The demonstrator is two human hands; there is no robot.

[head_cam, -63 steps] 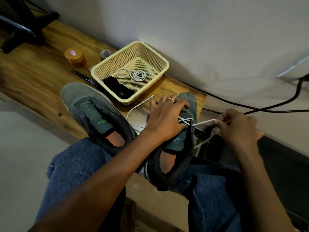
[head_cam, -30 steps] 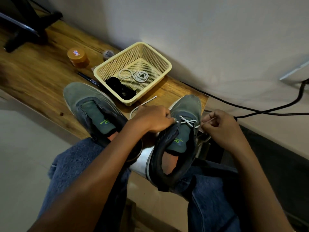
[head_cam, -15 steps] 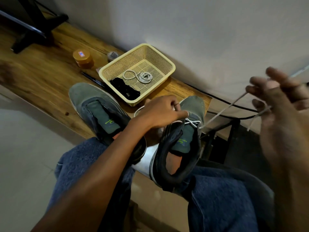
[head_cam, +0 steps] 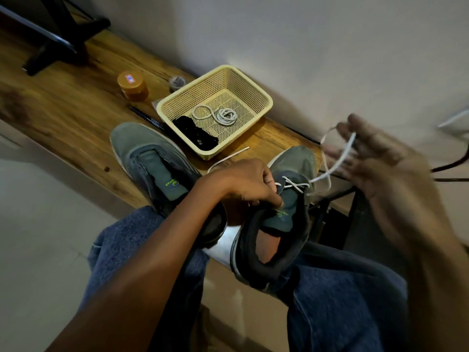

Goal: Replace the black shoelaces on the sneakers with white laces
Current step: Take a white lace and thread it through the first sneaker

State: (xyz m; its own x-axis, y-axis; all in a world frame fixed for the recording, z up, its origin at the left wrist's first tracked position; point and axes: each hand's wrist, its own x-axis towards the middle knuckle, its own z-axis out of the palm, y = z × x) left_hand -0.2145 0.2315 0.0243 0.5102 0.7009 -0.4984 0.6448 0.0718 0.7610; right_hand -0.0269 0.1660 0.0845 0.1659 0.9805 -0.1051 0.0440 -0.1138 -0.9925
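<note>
A: Near side first. Left hand [head_cam: 250, 182] curled on the inner edge of the right sneaker [head_cam: 279, 212], fingertips pinching at the eyelet row beside the tongue. Propped heel-toward-camera on the lap, toe on the desk [head_cam: 63, 115].

B: Lace position?

A: White lace [head_cam: 332, 163] crossed once at the lowest eyelets, near the toe. Free end running up and right from there, away from the left hand, into the right hand [head_cam: 375, 158].

B: Right hand grip?

A: Blurred. Fingers spread and raised, lace draped across them. Pinched or just looped over: cannot tell.

B: Axis for the next eyelet?

A: Roughly diagonal, low-left at the shoe to high-right at the hand. Probably needs bringing back down and left to the next open eyelet. Right hand nearer the tip, left nearer the eyelet.

B: Farther out?

A: Left sneaker [head_cam: 152, 163] flat on the desk, no lace in it. Behind it, basket [head_cam: 264, 102] holding the black laces [head_cam: 196, 134] and a coiled spare white lace [head_cam: 220, 115]. Other tail of the working lace lying on the desk just in front of the basket.
</note>
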